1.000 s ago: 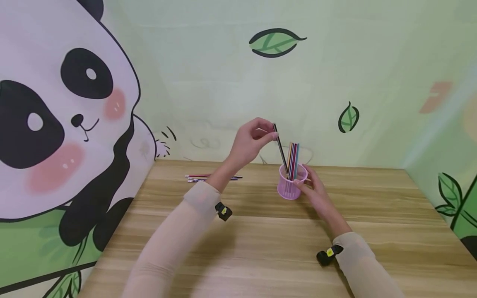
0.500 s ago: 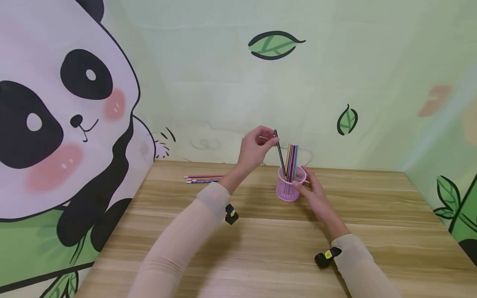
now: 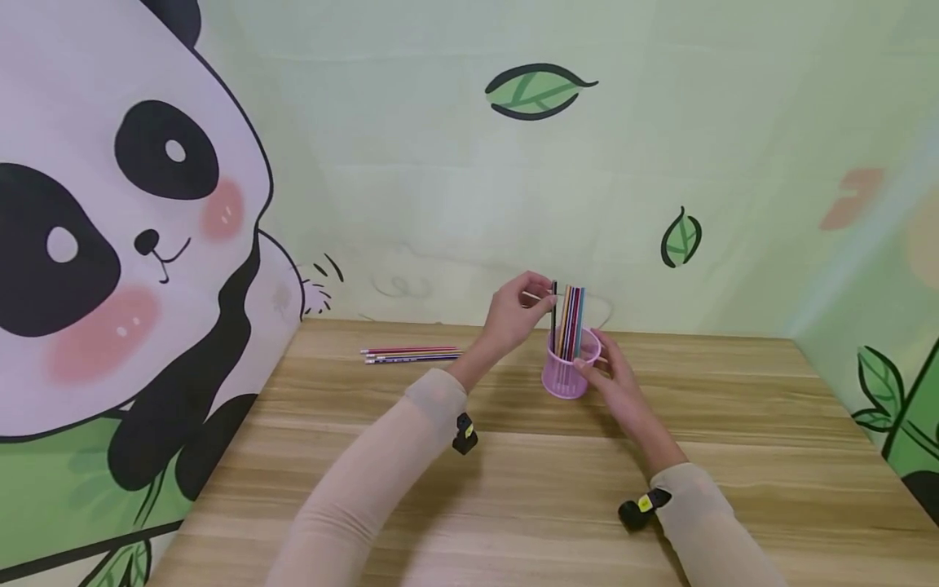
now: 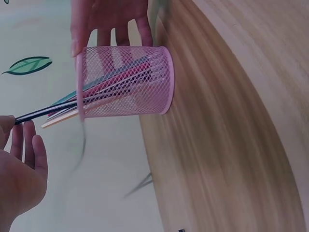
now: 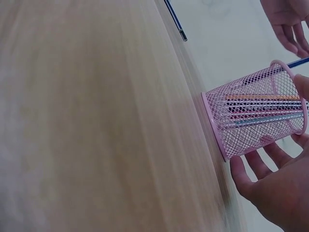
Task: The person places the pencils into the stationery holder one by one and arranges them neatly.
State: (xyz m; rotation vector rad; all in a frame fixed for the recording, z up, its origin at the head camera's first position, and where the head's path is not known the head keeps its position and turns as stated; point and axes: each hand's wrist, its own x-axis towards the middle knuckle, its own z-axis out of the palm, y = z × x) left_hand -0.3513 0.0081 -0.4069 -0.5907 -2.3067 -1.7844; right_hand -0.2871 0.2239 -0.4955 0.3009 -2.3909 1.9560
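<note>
A pink mesh pencil cup [image 3: 563,381] stands upright on the wooden table, with several coloured pencils [image 3: 574,318] leaning in it. My left hand [image 3: 515,308] pinches the upper end of a dark pencil [image 3: 553,314] between thumb and fingers. That pencil's lower part is inside the cup, as the left wrist view also shows beside the mesh cup [image 4: 128,82]. On the cup's right side my right hand [image 3: 618,377] grips it, the thumb at the rim. In the right wrist view the fingers [image 5: 258,166] of that hand curve round the mesh wall.
Several pencils [image 3: 411,354] lie side by side on the table [image 3: 528,489], left of the cup near the back edge. A green printed backdrop [image 3: 411,163] rises right behind the table, with a large panda [image 3: 176,261] on the left.
My left hand has come down and slightly right, lowering the dark pencil further into the cup and bringing it nearly upright. The right hand keeps its hold on the cup.
</note>
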